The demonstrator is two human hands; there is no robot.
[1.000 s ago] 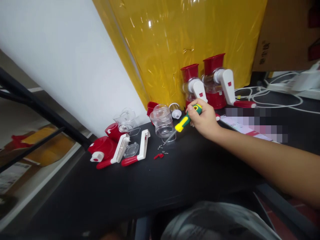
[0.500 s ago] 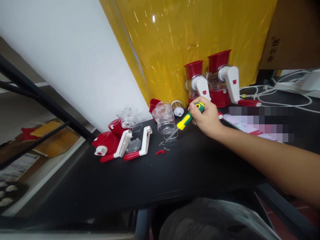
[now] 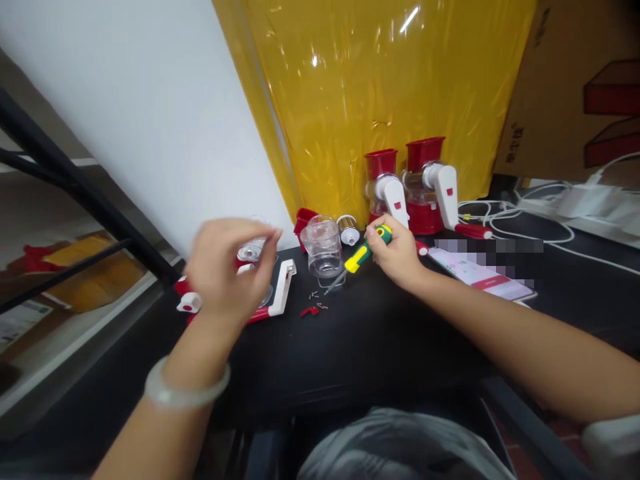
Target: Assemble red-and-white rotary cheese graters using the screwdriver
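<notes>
My right hand (image 3: 397,253) is closed around the green and yellow handle of a screwdriver (image 3: 361,257). Its metal shaft slants down to the left, the tip near several small screws (image 3: 314,295) and a small red plastic piece (image 3: 309,311) on the black table. Just behind the shaft stands a clear plastic housing (image 3: 323,247). At left, my left hand (image 3: 225,263) hovers in front of a white crank handle with a red grip (image 3: 283,288). Motion smears its fingers; thumb and forefinger curve towards each other, and I cannot tell whether they hold anything. It partly hides red and clear parts.
Two assembled red and white rotary graters (image 3: 425,217) stand at the back right, near a metal grater drum (image 3: 349,230). A phone (image 3: 483,273) lies right of my right hand, with white cables (image 3: 505,213) behind. A black metal frame (image 3: 90,187) rises at left.
My left hand has come into view from the lower left, over the crank handles. The right hand keeps its hold on the screwdriver, and the camera view has shifted slightly.
</notes>
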